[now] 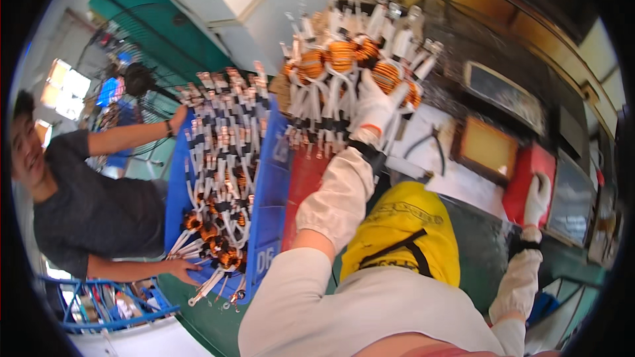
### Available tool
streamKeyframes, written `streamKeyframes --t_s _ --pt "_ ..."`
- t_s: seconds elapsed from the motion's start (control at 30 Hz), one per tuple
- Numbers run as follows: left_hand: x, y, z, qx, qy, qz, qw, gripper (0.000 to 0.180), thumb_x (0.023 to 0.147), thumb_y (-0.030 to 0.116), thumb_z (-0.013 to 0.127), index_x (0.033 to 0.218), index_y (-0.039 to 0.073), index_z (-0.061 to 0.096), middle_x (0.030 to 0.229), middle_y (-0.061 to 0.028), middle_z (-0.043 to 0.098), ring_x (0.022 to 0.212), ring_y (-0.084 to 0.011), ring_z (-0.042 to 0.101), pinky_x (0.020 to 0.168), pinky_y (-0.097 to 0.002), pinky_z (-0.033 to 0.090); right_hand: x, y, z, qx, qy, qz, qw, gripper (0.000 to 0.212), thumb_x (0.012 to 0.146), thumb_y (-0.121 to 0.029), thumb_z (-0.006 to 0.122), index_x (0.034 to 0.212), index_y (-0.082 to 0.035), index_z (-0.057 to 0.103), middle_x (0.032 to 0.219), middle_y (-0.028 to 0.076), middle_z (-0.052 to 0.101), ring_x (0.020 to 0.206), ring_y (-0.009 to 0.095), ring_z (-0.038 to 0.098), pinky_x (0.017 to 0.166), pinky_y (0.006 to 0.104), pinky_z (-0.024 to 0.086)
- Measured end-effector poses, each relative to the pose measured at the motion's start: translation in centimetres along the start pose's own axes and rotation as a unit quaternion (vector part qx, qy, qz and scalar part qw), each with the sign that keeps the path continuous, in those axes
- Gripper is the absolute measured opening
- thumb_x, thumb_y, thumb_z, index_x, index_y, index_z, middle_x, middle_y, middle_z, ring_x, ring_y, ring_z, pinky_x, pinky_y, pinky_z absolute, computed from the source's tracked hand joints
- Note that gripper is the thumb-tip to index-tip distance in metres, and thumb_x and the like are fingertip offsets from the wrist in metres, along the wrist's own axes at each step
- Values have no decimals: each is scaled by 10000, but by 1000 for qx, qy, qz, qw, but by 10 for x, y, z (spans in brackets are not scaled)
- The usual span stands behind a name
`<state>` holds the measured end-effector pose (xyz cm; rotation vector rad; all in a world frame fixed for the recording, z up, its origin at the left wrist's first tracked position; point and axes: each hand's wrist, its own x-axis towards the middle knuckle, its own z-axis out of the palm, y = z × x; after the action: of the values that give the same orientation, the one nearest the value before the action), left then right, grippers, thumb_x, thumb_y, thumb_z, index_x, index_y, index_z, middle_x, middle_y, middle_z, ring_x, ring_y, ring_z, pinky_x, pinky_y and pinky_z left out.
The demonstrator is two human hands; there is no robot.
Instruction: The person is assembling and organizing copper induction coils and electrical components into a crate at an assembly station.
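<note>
Copper coils (344, 59), wound in orange wire with white sleeved leads and black ends, sit in a dense bunch at the top middle of the view, raised above the bench. The left hand (374, 109), in a white glove, is pressed into the lower right edge of that bunch, fingers curled in among the leads; it grips at least one coil, though how many it has hold of cannot be told. Some six or seven orange windings show in this bunch, the rest hidden by leads. The left forearm, in a pale sleeve guard, stretches up and away from the body, nearly straight.

A second, larger batch of coils (221, 158) lies in a blue crate (268, 198) to the left, too many and too tangled to count. One other person in a dark shirt (92, 205) sits beyond the crate, both bare hands at its edges.

The right hand (537, 198), also gloved in white, rests flat on a red box (526, 182) at the right, well apart from the coils, fingers loosely closed over its edge, arm bent. A yellow bag (403, 231) lies between the two arms.
</note>
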<state>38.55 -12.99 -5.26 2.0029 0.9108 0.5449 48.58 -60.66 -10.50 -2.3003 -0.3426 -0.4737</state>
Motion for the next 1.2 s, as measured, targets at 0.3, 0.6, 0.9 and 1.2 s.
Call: streamKeyframes --t_s 0.3,0.6,0.9,1.2 --pt "12 -22 38 90 50 5 995 936 677 600 736 1333 87 310 1203 -182 544 930 -370 630 792 -442 506 -7 -6 -10 25 20 53 998 167 932 -88 529 1050 1 606 1003 99 652 949 193 607 882 292 456" --pt "-2 -28 23 34 62 54 996 939 675 479 800 1337 18 320 1233 -224 532 1086 -328 571 916 -394 459 -11 -13 -7 23 36 46 998 161 919 -87 538 1037 -5 610 983 96 655 935 196 616 864 298 466" --pt "13 -28 20 65 28 45 996 912 684 517 775 1291 13 318 1095 -199 620 985 -323 628 862 -401 479 -9 -14 -6 39 30 40 998 158 916 -88 537 1028 -5 612 978 101 654 921 203 616 863 298 465" --pt "16 -29 17 28 -17 29 999 972 667 506 777 1349 26 277 1151 -217 597 1033 -340 614 896 -418 464 -9 -10 -6 59 34 32 997 151 915 -70 535 1026 -2 611 981 101 654 925 197 614 861 296 465"
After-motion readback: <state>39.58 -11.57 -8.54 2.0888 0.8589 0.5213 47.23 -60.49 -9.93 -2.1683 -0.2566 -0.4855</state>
